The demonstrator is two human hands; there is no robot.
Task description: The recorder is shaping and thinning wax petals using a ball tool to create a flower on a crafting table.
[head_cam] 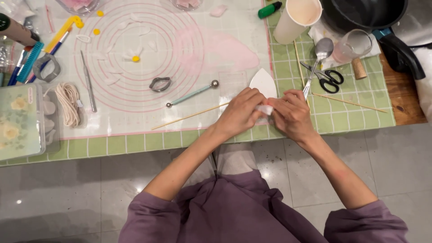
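now small white piece (265,109) pinched between left hand (240,112) and right hand (291,114) fingertips, both hands closed on it.

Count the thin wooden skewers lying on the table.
3. One skewer lies left of the hands on the white mat, one runs right of them across the green grid mat, and one lies beside the paper cup. Others may be hidden.

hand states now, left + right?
Left hand: closed, fingers pinching the small white piece.
Right hand: closed, pinching the same white piece from the other side.
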